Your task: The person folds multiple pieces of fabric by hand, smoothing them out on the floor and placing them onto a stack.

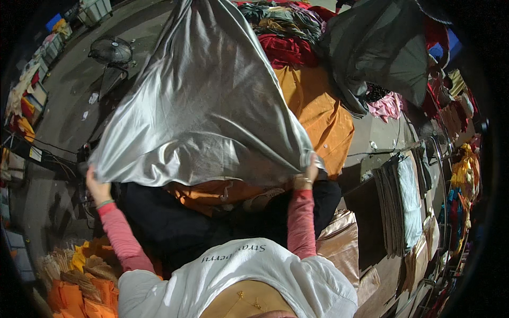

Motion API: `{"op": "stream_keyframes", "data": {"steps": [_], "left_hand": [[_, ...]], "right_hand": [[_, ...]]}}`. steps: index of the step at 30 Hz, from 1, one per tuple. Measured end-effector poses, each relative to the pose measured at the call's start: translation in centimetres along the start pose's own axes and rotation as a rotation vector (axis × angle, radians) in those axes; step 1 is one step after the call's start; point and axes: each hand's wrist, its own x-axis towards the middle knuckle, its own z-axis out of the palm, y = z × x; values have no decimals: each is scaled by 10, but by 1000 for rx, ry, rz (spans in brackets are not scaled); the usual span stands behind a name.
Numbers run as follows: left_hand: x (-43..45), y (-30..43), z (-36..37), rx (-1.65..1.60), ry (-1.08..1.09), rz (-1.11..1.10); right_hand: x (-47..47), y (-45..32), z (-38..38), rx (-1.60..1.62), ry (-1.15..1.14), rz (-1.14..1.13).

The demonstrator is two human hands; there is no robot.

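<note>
A large sheet of shiny silver satin-like fabric is spread taut between my two hands. My left hand grips its near left corner, and my right hand grips the near right corner. Away from me the cloth narrows to a gathered point that runs out of the top of the view. Under its near edge, orange fabric lies across my lap over dark trousers. More orange cloth spreads beyond my right hand.
A dark grey fabric hangs at upper right, near piled red cloth. A floor fan stands at upper left. Folded fabrics hang on a rack to the right. Folded beige satin and stacked orange cloth lie beside me.
</note>
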Motion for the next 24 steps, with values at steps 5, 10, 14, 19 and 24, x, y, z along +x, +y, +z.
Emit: {"op": "stream_keyframes", "data": {"steps": [5,10,14,19,24], "left_hand": [[-66,-117,147,780,-505,170],[-81,-138,184,1140,-838,471],[-99,-110,190,1106,-801,327],[-113,-81,175,1236,-746,509],[-109,-41,115,1198,-394,267]], "right_hand": [[-124,70,118,-301,-397,178],[-155,48,150,-375,-641,187],[-147,41,150,68,-447,413],[-35,81,77,377,214,845],[35,74,-13,245,231,265]]}}
